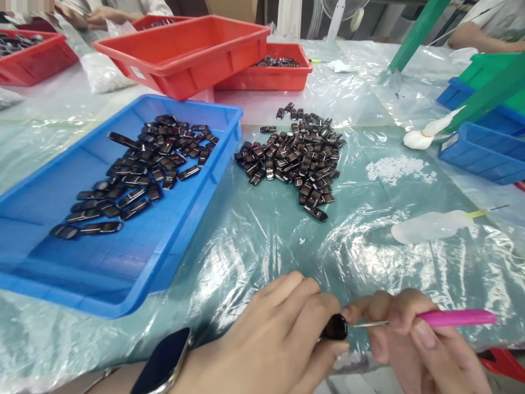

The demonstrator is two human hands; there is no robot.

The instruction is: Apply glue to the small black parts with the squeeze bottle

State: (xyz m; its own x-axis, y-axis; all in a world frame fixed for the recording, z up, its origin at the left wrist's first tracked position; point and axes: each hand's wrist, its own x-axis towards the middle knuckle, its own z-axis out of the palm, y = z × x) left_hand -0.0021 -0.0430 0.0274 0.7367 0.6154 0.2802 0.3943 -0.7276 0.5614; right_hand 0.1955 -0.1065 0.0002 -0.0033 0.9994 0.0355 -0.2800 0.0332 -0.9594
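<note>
One black piece, in left grip, at fingertips

The tool has a pink handle and a silver tip, the small piece is shiny black, and the watch is black with a silver edge. The tray is blue, the box is red, and the pile is dark brown and black. The table looks green, the crumbs are white, and the bottle is cloudy white with a yellow neck.
</note>
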